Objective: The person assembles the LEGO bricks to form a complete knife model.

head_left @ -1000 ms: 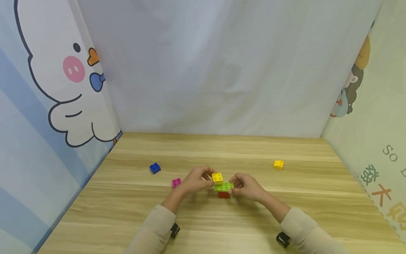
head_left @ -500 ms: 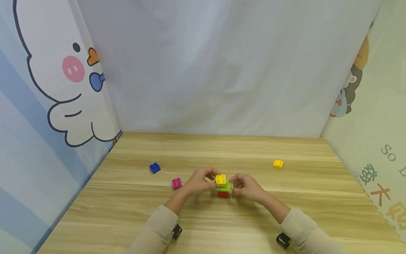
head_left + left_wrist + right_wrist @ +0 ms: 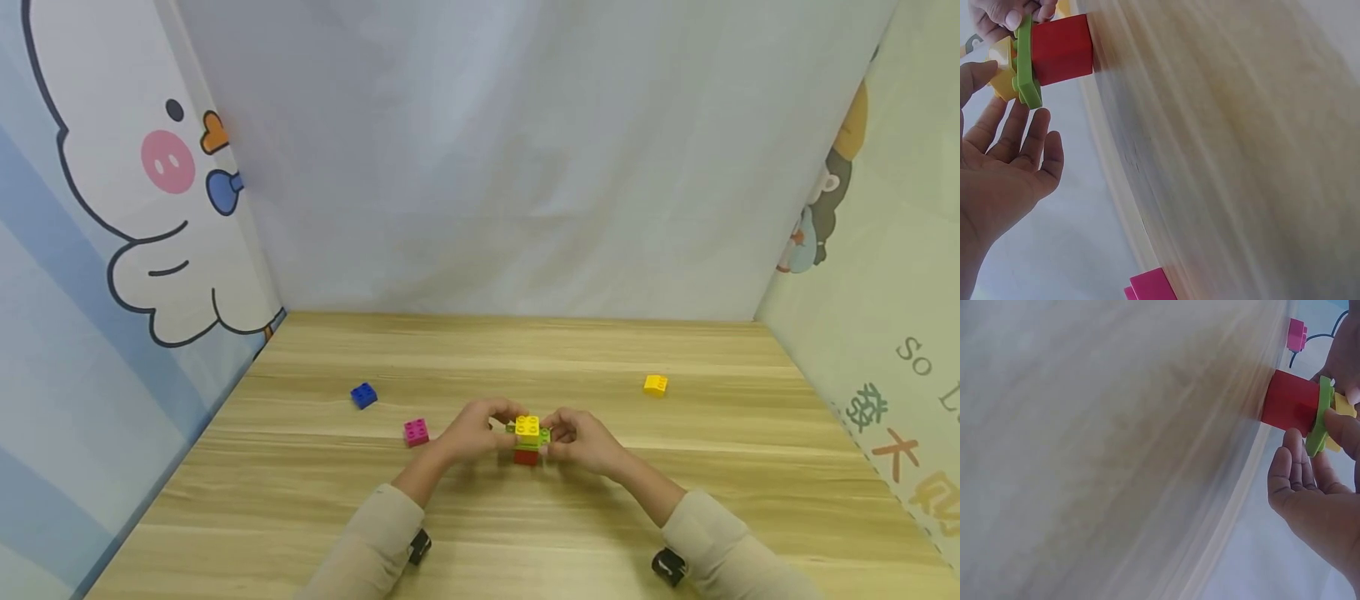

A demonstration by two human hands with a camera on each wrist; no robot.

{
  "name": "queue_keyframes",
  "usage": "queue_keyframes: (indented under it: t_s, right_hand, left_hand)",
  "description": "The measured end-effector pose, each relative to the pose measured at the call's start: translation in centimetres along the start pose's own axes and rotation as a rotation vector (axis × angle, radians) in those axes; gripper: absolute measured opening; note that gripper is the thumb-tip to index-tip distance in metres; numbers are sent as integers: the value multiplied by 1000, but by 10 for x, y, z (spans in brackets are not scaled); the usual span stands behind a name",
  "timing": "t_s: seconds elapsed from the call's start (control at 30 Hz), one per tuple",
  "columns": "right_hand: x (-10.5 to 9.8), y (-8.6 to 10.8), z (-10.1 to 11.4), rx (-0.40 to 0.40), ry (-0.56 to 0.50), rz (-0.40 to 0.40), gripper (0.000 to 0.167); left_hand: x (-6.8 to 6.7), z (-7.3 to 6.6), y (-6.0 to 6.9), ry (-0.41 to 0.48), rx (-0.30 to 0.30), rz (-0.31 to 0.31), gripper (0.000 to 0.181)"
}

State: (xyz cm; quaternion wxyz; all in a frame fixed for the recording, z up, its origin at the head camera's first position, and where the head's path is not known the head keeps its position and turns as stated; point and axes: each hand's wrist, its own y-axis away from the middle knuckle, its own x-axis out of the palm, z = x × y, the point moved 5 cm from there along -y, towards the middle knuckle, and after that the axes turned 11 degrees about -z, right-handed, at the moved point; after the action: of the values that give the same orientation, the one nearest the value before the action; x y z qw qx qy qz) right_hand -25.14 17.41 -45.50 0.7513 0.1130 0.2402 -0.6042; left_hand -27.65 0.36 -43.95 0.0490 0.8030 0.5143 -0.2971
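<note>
1. Hands: two, both bare, at the stack. Left hand (image 3: 480, 431) pinches the upper yellow block (image 3: 527, 427), thumb on one side, fingers on the other. Right hand (image 3: 591, 442) pinches the end of the green block (image 3: 546, 437), thumb on the near side; its other fingers are bent.
2. Stack: one, three blocks, standing upright on the table (image 3: 480, 358), between the hands. Bottom is one red block (image 3: 527, 457), touching the tabletop. Middle is one green block, lying flat, longer than the red, overhanging it both sides. Top is one yellow, four studs up, over the middle of the green. Cannot tell if it is pressed fully down.
3. Loose blocks: three, apart from one another. One pink block (image 3: 416, 432), four studs, near the left hand on its outer side. One blue block (image 3: 363, 396), four studs, farther left and farther back. One second yellow block (image 3: 656, 385), back right, well apart from the stack.
4. Block count: six total; two yellow, one each of green, red, pink, blue.
5. Sleeves: two, light-coloured; left sleeve (image 3: 367, 542), right sleeve (image 3: 738, 546). One black wrist piece shows by each.
6. Surroundings: one pale curtain (image 3: 480, 167) behind; two printed panels, one each side.
</note>
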Motion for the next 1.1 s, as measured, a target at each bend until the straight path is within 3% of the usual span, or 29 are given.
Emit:
queue_keyframes:
  t_s: [0.53,1.1]
  right_hand:
    - [-1,-1,5,4,19,-11,33]
    - [-2,-2,7,8,26,-8,33]
  left_hand:
    - [5,2,-2,9,-62,-17,26]
    - [7,2,-1,-8,-55,-19,23]
